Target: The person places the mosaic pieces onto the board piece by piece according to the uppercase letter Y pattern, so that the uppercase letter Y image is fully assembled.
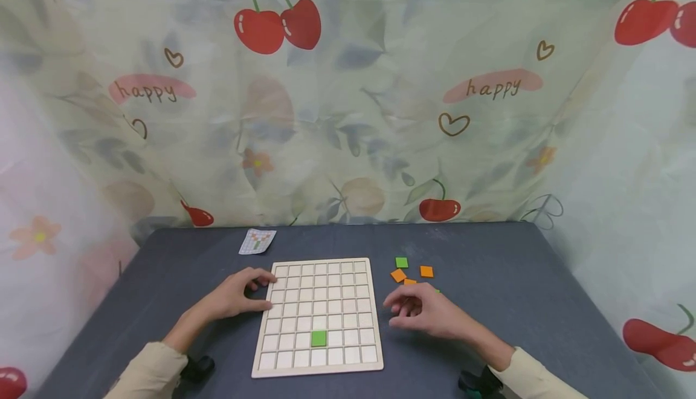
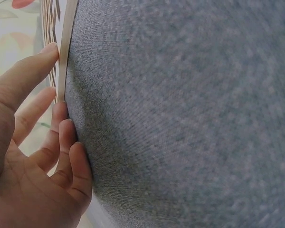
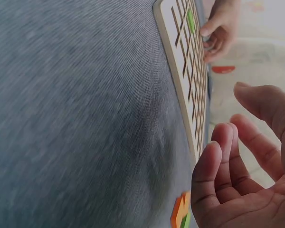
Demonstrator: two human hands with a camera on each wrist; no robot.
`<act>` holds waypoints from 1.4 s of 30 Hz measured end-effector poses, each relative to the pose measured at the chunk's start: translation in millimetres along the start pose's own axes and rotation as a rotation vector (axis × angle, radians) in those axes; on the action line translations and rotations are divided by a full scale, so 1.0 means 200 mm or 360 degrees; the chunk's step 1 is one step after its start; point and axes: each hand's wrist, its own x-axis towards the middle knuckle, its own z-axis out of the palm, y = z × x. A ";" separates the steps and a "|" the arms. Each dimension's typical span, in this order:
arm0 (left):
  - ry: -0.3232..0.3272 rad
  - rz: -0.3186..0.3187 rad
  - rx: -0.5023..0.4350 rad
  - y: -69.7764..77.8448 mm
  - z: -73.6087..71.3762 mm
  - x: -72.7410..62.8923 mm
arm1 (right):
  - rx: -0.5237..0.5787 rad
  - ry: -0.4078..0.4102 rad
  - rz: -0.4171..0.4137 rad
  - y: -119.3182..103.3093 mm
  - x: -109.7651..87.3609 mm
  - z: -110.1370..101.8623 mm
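A pale wooden grid board (image 1: 321,373) lies flat on the dark cloth, and one green square tile (image 1: 318,338) sits in a cell of its second row from the near edge. My left hand (image 1: 239,293) rests at the board's left side, thumb and fingertips touching that edge, as the left wrist view also shows its fingers (image 2: 79,164) against the rim. Just right of the board hovers my right hand (image 1: 426,311), its fingers loosely bent with nothing between them. Loose orange tiles (image 1: 426,271) and green tiles (image 1: 402,262) lie beyond it, some partly hidden by the hand.
A small printed card (image 1: 257,242) with a coloured grid pattern lies behind the board, near the table's far edge. A patterned curtain (image 1: 348,115) hangs behind the table (image 1: 489,266) and along its sides.
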 end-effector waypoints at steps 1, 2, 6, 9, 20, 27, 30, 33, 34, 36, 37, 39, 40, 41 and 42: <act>0.0000 0.0001 -0.0003 0.00 0.00 0.00 | -0.0010 0.0003 0.0004 0.00 -0.01 -0.01; 0.0001 0.0007 -0.0003 0.00 0.00 0.00 | -0.0017 0.0010 0.0005 0.01 -0.02 -0.02; 0.0007 -0.0001 -0.0006 -0.01 0.00 0.00 | -0.0019 0.0032 0.0008 0.04 -0.06 -0.05; 0.0001 -0.0014 -0.0007 -0.02 0.01 0.00 | -0.0014 0.0055 0.0016 0.05 -0.10 -0.07; 0.0005 -0.0005 -0.0015 -0.03 0.01 0.00 | 0.0001 0.0147 0.0069 0.09 -0.19 -0.16; 0.0035 0.0005 -0.0034 -0.02 0.01 0.01 | 0.0000 0.0184 0.0068 0.13 -0.23 -0.22; 0.0040 0.0004 -0.0044 -0.01 0.01 0.01 | -0.0011 0.0201 0.0091 0.14 -0.24 -0.24; 0.0040 -0.0013 -0.0051 -0.01 0.01 0.02 | -0.0024 0.0209 0.0124 0.15 -0.25 -0.26; 0.0038 -0.0011 -0.0048 -0.01 0.01 0.02 | -0.0014 0.0208 0.0136 0.16 -0.25 -0.27; 0.0044 -0.0031 -0.0050 -0.01 0.02 0.02 | 0.0008 0.0202 0.0150 0.16 -0.26 -0.28; 0.0049 -0.0041 -0.0050 -0.01 0.02 0.02 | 0.0015 0.0202 0.0153 0.16 -0.26 -0.28; 0.0061 -0.0054 -0.0049 -0.01 0.02 0.03 | 0.0027 0.0200 0.0157 0.17 -0.26 -0.29; 0.0066 -0.0062 -0.0048 -0.01 0.02 0.03 | 0.0030 0.0202 0.0154 0.17 -0.26 -0.29; 0.0072 -0.0081 -0.0054 -0.01 0.02 0.03 | 0.0024 0.0203 0.0150 0.17 -0.26 -0.30; 0.0078 -0.0092 -0.0057 -0.01 0.02 0.04 | 0.0021 0.0207 0.0152 0.18 -0.26 -0.30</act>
